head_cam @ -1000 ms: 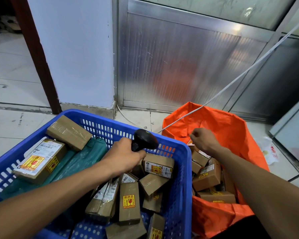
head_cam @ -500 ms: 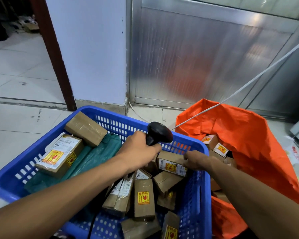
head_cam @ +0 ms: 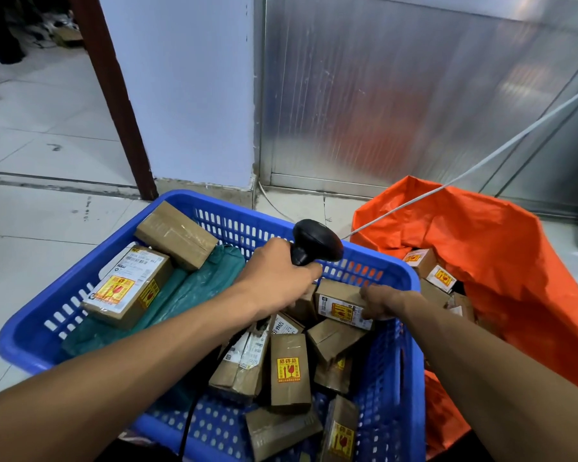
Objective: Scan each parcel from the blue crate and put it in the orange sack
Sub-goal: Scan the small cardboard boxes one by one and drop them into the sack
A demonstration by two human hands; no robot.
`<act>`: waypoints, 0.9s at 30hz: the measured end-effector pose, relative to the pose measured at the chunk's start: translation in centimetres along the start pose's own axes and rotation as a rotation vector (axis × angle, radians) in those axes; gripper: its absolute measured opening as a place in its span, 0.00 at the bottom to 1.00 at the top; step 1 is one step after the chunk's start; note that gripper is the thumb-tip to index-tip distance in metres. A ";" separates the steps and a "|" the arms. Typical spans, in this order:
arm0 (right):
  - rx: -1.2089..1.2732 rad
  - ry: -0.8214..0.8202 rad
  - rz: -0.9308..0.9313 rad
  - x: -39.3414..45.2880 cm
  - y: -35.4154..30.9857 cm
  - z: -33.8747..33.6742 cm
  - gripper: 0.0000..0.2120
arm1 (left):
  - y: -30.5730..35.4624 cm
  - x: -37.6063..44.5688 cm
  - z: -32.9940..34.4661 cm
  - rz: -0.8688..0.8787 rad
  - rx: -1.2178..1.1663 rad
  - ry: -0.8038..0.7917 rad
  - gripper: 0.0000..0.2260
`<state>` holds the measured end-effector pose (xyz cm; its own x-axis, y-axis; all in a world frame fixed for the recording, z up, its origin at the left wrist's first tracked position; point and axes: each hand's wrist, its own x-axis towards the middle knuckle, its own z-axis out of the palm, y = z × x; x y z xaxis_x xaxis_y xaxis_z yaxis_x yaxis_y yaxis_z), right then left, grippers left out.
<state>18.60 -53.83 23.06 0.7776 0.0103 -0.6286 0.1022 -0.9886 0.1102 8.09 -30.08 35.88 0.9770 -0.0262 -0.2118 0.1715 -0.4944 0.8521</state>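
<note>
the parcel (head_cam: pixel 342 303) in hand is a small brown cardboard box lying on the heap at the right side of the blue crate (head_cam: pixel 40 331), just inside its right wall. its white shipping label carries a barcode too small to read and a yellow sticker with a red broken-glass mark. the right hand (head_cam: pixel 386 301) grips its right end, fingers curled over the top edge. the left hand (head_cam: pixel 279 278) is wrapped around the handle of a black scanner (head_cam: pixel 316 241), held above the boxes. another carton (head_cam: pixel 289 373) in the crate shows a yellow sticker reading 易碎品. the orange sack (head_cam: pixel 501 261) stands open just right of the crate, boxes with the same stickers inside.
</note>
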 end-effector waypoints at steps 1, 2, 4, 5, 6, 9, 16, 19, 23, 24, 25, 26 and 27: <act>0.001 -0.018 0.005 0.0 -0.1 0.0 0.23 | 0.0 0.0 0.0 0.001 -0.002 -0.005 0.08; 0.001 -0.031 0.011 0.0 -0.1 0.0 0.24 | 0.0 0.0 0.0 0.002 -0.002 -0.009 0.08; 0.001 -0.045 0.016 0.0 -0.2 0.0 0.24 | 0.0 -0.1 0.0 0.003 0.005 -0.010 0.08; 0.002 -0.049 0.019 0.2 -0.2 0.1 0.25 | -0.1 -0.1 0.0 0.004 0.008 -0.012 0.08; 0.002 -0.053 0.024 0.3 -0.2 0.2 0.26 | -0.1 -0.1 0.0 0.004 0.007 -0.014 0.08; 0.001 -0.075 0.034 0.4 -0.2 0.4 0.26 | -0.2 0.0 0.1 0.004 -0.002 -0.018 0.08; -0.046 -0.077 0.028 0.6 0.0 1.3 0.30 | -0.2 0.0 0.1 -0.007 0.003 -0.007 0.09; -0.096 -0.061 0.015 0.5 -0.1 1.4 0.31 | -0.1 0.0 0.1 -0.006 0.001 -0.017 0.09; -0.110 -0.113 -0.011 0.4 -0.3 1.4 0.33 | -0.2 0.1 0.1 -0.003 0.002 -0.013 0.08; -0.118 -0.120 -0.011 0.3 -0.4 1.5 0.33 | -0.2 0.1 0.1 -0.003 0.004 -0.014 0.08; -0.129 -0.121 -0.019 0.3 -0.4 1.6 0.33 | -0.2 0.1 0.2 -0.003 0.009 -0.016 0.08; -0.135 -0.121 -0.021 0.2 -0.5 1.7 0.32 | -0.2 0.1 0.2 -0.002 0.015 -0.017 0.08; -0.140 -0.119 -0.034 0.2 -0.5 1.7 0.31 | -0.1 0.1 0.3 -0.001 0.019 -0.015 0.08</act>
<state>17.65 -53.58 21.54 0.6943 0.0172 -0.7195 0.2186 -0.9575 0.1881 8.13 -30.24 35.61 0.9748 -0.0381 -0.2200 0.1701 -0.5111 0.8425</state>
